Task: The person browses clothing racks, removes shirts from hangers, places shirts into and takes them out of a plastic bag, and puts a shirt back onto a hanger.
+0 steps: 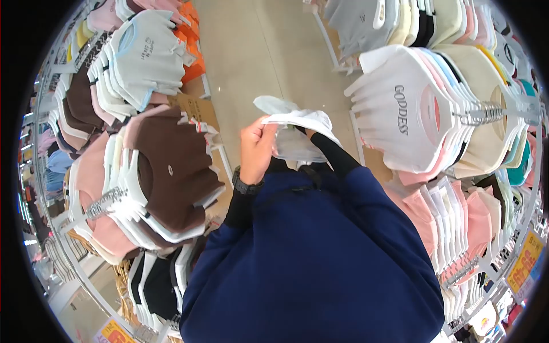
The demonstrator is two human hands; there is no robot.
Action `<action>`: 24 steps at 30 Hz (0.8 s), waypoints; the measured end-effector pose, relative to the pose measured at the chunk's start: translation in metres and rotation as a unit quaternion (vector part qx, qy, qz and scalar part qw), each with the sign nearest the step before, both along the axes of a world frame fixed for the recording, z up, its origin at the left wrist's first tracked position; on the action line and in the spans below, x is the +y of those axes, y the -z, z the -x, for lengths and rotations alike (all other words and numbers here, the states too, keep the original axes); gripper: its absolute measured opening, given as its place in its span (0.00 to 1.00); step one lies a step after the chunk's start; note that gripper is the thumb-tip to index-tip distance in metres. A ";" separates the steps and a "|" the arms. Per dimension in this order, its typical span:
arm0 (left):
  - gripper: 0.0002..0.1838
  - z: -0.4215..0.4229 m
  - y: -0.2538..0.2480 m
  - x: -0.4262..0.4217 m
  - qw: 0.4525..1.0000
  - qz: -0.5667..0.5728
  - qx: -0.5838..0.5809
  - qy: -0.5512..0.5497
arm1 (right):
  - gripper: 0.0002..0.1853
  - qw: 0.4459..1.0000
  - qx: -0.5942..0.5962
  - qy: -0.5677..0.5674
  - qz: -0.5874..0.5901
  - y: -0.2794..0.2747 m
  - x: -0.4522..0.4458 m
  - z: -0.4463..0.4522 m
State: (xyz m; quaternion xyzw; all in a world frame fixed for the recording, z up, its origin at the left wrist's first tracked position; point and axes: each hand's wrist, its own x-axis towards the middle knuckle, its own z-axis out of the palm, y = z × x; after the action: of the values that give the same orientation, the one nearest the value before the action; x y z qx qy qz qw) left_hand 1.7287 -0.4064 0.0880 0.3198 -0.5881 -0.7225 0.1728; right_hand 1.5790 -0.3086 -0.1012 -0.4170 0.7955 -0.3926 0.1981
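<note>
A white garment (303, 143) hangs in front of the body at the centre, its upper edge folded into a pale rim. My left hand (257, 150), with a dark watch on the wrist, pinches that rim at its left side, thumb on top. My right hand (309, 133) reaches inside the garment from the right; cloth and the black sleeve hide most of it, so its fingers cannot be made out. A loose white part of the cloth sticks out at the upper left, beyond the rim.
Racks of shirts on hangers stand on both sides, with a brown shirt (177, 168) at left and a white "GODDESS" shirt (394, 108) at right. Orange packages (191, 43) and a cardboard box (195, 108) lie at the upper left. A tiled aisle floor (246, 51) runs ahead.
</note>
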 end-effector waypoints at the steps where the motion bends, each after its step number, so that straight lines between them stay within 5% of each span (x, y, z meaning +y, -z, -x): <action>1: 0.12 0.005 0.003 -0.011 1.000 -0.001 0.029 -0.005 | 0.14 1.000 0.010 0.005 -0.005 0.001 -0.012 0.006; 5: 0.12 0.030 0.016 -0.070 0.998 0.017 0.040 -0.055 | 0.13 0.995 0.083 0.011 -0.045 -0.001 -0.062 0.024; 8: 0.11 0.049 0.039 -0.120 0.969 0.199 0.048 -0.141 | 0.14 0.980 0.174 -0.022 -0.096 -0.026 -0.093 0.030; 11: 0.12 0.064 0.076 -0.164 0.966 0.174 0.016 -0.191 | 0.21 0.957 0.255 -0.061 -0.128 -0.086 -0.116 0.035; 14: 0.12 0.084 0.068 -0.192 0.969 -0.010 0.127 -0.213 | 0.22 0.979 0.190 -0.075 -0.004 -0.156 -0.130 0.039; 15: 0.13 0.090 0.068 -0.202 0.970 0.001 0.114 -0.216 | 0.24 0.985 0.147 -0.088 -0.023 -0.178 -0.132 0.041; 19: 0.12 0.102 0.082 -0.254 0.975 -0.032 0.084 -0.201 | 0.19 0.972 -0.046 0.097 0.207 -0.209 -0.130 0.050; 22: 0.12 0.114 0.086 -0.275 0.978 -0.073 0.120 -0.152 | 0.22 0.836 -0.357 0.218 0.356 -0.230 -0.133 0.062; 24: 0.14 0.126 0.082 -0.273 0.970 -0.109 0.169 -0.135 | 0.26 0.775 -0.453 0.223 0.380 -0.238 -0.133 0.080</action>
State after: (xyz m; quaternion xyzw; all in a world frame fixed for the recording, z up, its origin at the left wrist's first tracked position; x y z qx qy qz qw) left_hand 1.6032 -0.6797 0.0063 0.2860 -0.4192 -0.7962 0.3295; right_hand 1.4985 -0.4413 0.1364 -0.0435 0.4706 -0.8394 0.2682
